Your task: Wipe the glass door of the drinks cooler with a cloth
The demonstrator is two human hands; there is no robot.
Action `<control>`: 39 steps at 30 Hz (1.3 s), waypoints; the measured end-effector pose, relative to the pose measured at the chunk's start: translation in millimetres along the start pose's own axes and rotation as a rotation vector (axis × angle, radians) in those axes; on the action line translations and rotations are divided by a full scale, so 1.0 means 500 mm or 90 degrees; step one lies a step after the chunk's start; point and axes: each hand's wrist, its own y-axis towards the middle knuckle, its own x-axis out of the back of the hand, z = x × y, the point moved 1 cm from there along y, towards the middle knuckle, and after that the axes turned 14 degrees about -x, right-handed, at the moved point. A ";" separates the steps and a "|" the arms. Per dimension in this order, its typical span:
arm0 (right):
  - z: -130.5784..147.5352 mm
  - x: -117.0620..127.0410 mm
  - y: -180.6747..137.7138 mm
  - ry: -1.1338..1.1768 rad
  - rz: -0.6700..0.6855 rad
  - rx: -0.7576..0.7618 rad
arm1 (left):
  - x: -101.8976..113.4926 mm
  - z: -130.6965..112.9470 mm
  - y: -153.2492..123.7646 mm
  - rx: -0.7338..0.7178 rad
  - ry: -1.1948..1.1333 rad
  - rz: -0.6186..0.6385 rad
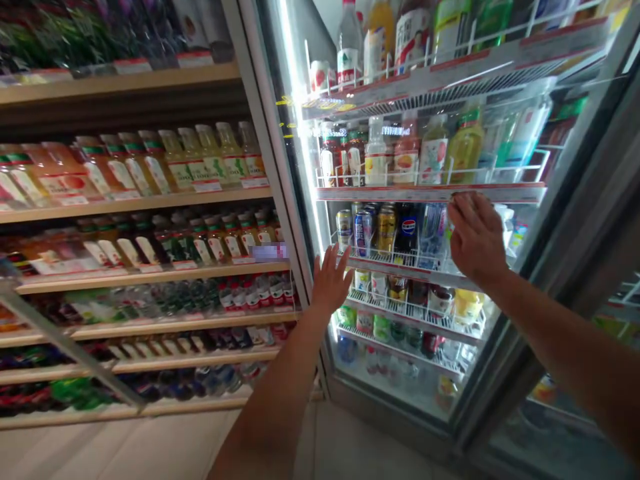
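Observation:
My left hand is raised in front of a lit drinks fridge, its fingers stretched out and apart, holding nothing. Cans on a wire shelf are just beyond its fingertips. Higher and to the right, my right hand reaches toward a shelf edge with its fingers loosely extended; no object shows in it. Whether either hand touches the glass I cannot tell. A dark cola bottle stands between the two hands. Above it, a yellow-green bottle sits on the shelf over my right hand.
Wooden shelves on the left carry rows of juice bottles and other drinks. A metal frame post parts them from the fridge. Another glass door is at the lower right. Pale floor tiles run along the bottom.

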 end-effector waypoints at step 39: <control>0.319 -0.265 0.014 -0.005 0.074 0.083 | -0.228 0.245 -0.017 -0.114 -0.084 -0.344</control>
